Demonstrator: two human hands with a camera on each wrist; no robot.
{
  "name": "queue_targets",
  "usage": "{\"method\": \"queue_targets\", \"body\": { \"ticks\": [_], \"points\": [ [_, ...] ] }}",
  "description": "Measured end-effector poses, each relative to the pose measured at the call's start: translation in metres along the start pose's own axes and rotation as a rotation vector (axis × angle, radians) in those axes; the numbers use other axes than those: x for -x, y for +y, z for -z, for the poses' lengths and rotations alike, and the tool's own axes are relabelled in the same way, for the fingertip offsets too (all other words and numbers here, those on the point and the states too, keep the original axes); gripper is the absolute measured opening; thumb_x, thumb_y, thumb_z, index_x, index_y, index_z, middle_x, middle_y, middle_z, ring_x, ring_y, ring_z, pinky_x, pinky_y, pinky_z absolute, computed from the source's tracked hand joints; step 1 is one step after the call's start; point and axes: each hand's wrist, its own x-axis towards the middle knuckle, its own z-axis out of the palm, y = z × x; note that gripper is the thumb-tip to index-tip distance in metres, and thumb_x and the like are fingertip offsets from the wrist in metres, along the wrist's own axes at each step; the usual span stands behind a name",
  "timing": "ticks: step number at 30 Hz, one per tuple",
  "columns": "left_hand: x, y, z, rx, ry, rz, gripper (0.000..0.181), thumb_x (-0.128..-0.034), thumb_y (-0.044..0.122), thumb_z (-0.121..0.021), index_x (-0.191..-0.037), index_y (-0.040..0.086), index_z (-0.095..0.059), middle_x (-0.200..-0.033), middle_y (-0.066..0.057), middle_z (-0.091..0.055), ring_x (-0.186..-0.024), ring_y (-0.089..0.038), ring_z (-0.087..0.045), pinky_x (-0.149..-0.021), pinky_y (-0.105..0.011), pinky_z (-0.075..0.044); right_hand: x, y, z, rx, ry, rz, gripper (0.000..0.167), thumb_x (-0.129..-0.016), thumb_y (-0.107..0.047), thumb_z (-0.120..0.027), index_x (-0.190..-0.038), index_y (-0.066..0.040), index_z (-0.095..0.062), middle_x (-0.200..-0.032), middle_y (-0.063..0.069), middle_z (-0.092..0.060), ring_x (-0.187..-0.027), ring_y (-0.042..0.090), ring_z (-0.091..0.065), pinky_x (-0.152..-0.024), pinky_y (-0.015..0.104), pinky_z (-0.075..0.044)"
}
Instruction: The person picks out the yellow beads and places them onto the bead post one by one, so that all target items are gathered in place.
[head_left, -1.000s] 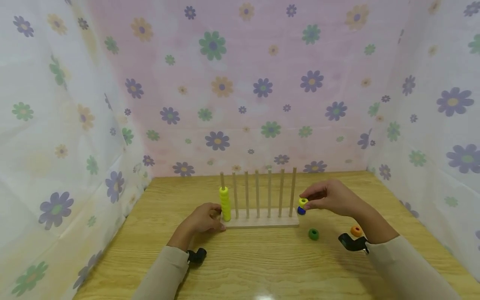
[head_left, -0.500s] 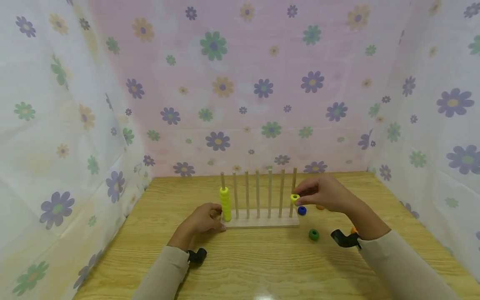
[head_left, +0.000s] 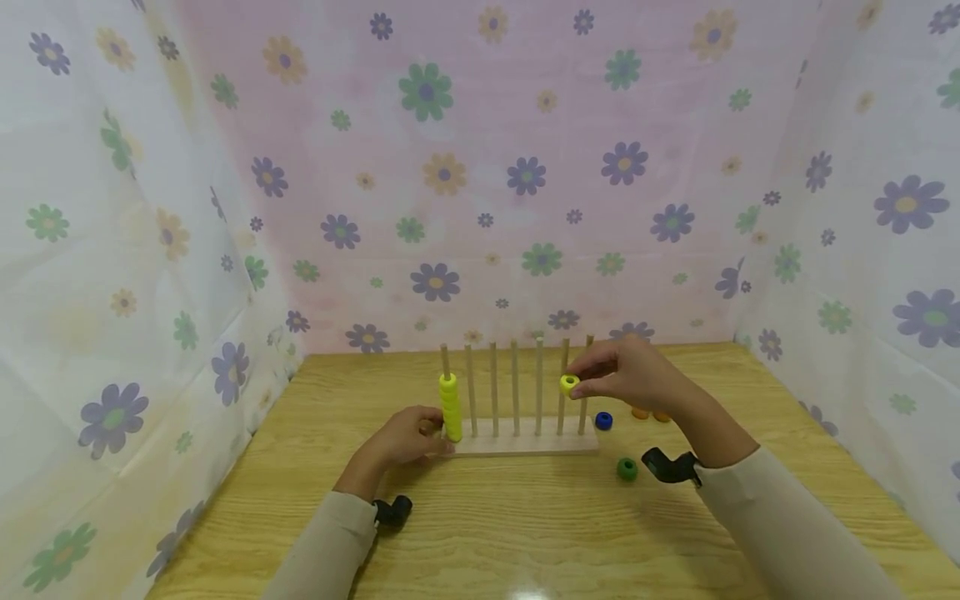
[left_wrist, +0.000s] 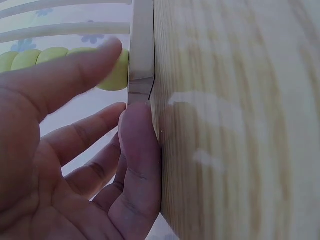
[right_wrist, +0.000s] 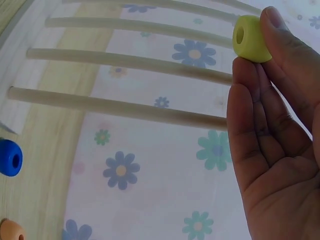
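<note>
Between thumb and fingertips my right hand [head_left: 630, 371] pinches a yellow bead [head_left: 570, 384], raised in front of the right-hand rods of a wooden bead rack. In the right wrist view the yellow bead's [right_wrist: 251, 39] hole faces left, away from the palm. My left hand [head_left: 405, 437] touches the left end of the rack's base [head_left: 517, 446]. In the left wrist view a finger [left_wrist: 137, 135] rests against the base's end, close to the tabletop. A stack of yellow beads [head_left: 450, 408] sits on the leftmost rod; the other rods are bare.
A blue bead [head_left: 603, 421] lies just right of the base, and a green bead [head_left: 627, 469] lies nearer the front. Orange beads [head_left: 639, 412] are partly hidden beneath the right hand. Flower-printed cloth [head_left: 480, 167] surrounds the wooden tabletop [head_left: 510, 525] at the back and sides.
My right hand has carried the yellow bead left and upward, from above the blue bead to before the right-hand rods. Orange beads behind the hand have come into view. The left hand stays put.
</note>
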Motion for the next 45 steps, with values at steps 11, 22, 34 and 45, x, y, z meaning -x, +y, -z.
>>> {"method": "queue_targets", "body": {
  "ticks": [11,22,34,45],
  "points": [
    [-0.002,-0.001,0.001,0.021,-0.010,0.024,0.047,-0.0912,0.018,-0.081,-0.136,0.014,-0.067,-0.133,-0.009,-0.064,-0.092,-0.018,-0.069,-0.072,-0.036,-0.061,-0.012,-0.012,-0.003,0.047,0.068,0.073,0.024,-0.085,-0.032,-0.086,-0.108,-0.027,-0.081,-0.103,-0.012,-0.075,-0.091,0.006,-0.072,-0.079,0.031,-0.061],
    [-0.001,-0.001,0.000,0.021,0.011,0.034,0.049,-0.0884,0.018,-0.084,-0.134,0.012,-0.068,-0.131,-0.011,-0.066,-0.087,-0.018,-0.069,-0.070,-0.035,-0.060,-0.026,-0.028,-0.005,0.098,0.109,0.121,0.021,-0.086,-0.031,-0.085,-0.107,-0.025,-0.082,-0.100,-0.009,-0.077,-0.084,0.005,-0.073,-0.072,0.028,-0.060],
    [-0.002,-0.001,0.001,0.055,0.007,0.039,0.045,-0.0890,0.016,-0.083,-0.132,0.013,-0.069,-0.129,-0.011,-0.067,-0.089,-0.018,-0.070,-0.072,-0.035,-0.061,-0.043,-0.044,-0.008,0.019,0.123,0.036,0.018,-0.090,-0.020,-0.083,-0.108,-0.021,-0.082,-0.102,-0.006,-0.078,-0.085,0.007,-0.075,-0.074,0.026,-0.061],
    [-0.002,-0.001,0.000,0.054,0.016,0.056,0.048,-0.0880,0.016,-0.084,-0.134,0.012,-0.068,-0.132,-0.011,-0.066,-0.094,-0.019,-0.070,-0.074,-0.036,-0.061,-0.060,-0.056,-0.014,0.016,0.138,0.062,0.018,-0.088,-0.020,-0.085,-0.105,-0.019,-0.082,-0.099,-0.004,-0.078,-0.084,0.007,-0.075,-0.074,0.025,-0.061]
  ]
}}
